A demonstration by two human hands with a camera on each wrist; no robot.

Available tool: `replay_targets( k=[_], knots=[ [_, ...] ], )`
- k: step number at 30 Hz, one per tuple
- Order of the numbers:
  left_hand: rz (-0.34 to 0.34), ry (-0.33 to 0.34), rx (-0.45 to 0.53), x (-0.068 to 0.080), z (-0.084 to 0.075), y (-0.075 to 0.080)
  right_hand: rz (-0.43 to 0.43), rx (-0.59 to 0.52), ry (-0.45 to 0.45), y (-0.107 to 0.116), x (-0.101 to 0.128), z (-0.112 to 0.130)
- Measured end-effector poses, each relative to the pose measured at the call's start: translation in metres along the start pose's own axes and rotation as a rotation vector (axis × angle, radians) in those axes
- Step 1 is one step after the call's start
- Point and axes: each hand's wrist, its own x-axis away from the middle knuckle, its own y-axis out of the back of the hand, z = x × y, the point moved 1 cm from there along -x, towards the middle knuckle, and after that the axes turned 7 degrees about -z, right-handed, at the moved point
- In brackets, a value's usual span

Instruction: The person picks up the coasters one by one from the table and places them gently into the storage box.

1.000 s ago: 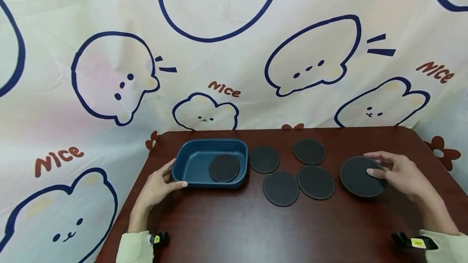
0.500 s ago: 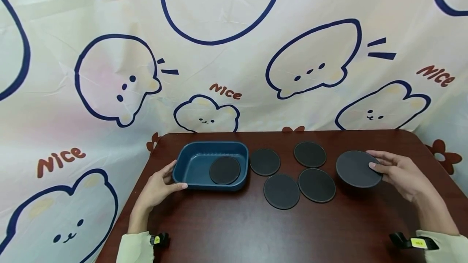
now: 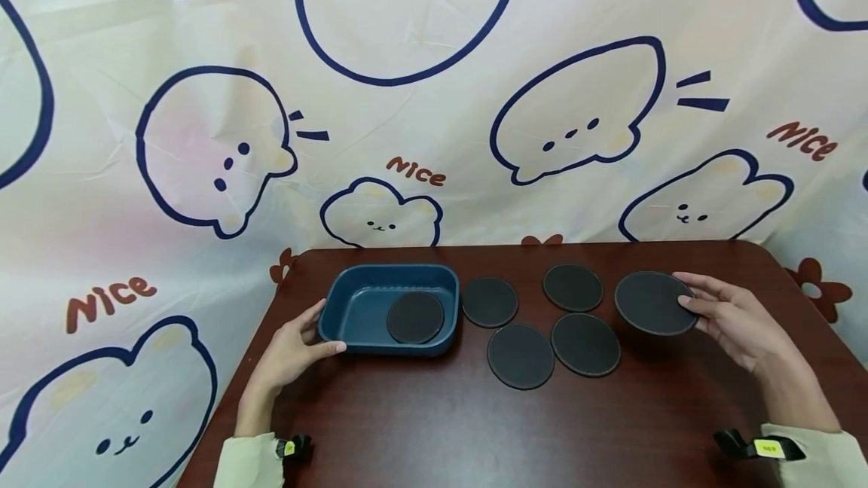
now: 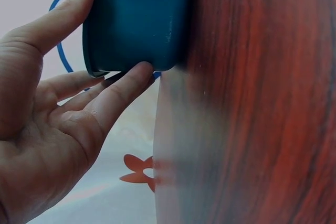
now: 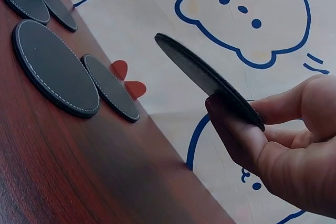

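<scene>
My right hand point(image 3: 725, 318) pinches the edge of a large black round coaster point(image 3: 652, 303) between thumb and fingers, holding it tilted in the air above the table's right side; the right wrist view shows that coaster point(image 5: 199, 74) clear of the wood. A blue tray point(image 3: 389, 270) stands at the left with one black coaster point(image 3: 415, 317) inside. My left hand point(image 3: 294, 349) rests against the tray's front left corner point(image 4: 136, 19), thumb on one wall and straight fingers on the other. Several black coasters point(image 3: 521, 355) lie flat between tray and right hand.
The dark red wooden table point(image 3: 441, 428) has bare wood along its front half. A cartoon-printed cloth point(image 3: 407, 96) hangs behind and drops past the table's left edge. Two coasters point(image 5: 55, 74) lie just left of the raised one.
My right hand has lifted the large coaster off the table and carried it up and slightly left. The left hand and tray have stayed put.
</scene>
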Motion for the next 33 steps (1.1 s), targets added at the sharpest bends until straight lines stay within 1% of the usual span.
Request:
replay_targets(
  k=[8, 15, 20, 33],
  knots=[
    [0.002, 0.004, 0.003, 0.001, 0.002, 0.001, -0.014, -0.057, 0.014, -0.003, 0.001, 0.005],
    [0.012, -0.008, 0.009, 0.001, 0.000, 0.001, -0.016, -0.106, 0.019, -0.006, 0.001, 0.008],
    [0.010, -0.002, 0.005, 0.000, -0.001, 0.000, -0.032, -0.112, 0.005, -0.011, 0.000, 0.008],
    [0.010, -0.007, 0.007, 0.001, 0.000, 0.001, -0.006, -0.116, -0.013, -0.030, -0.005, 0.008]
  ],
)
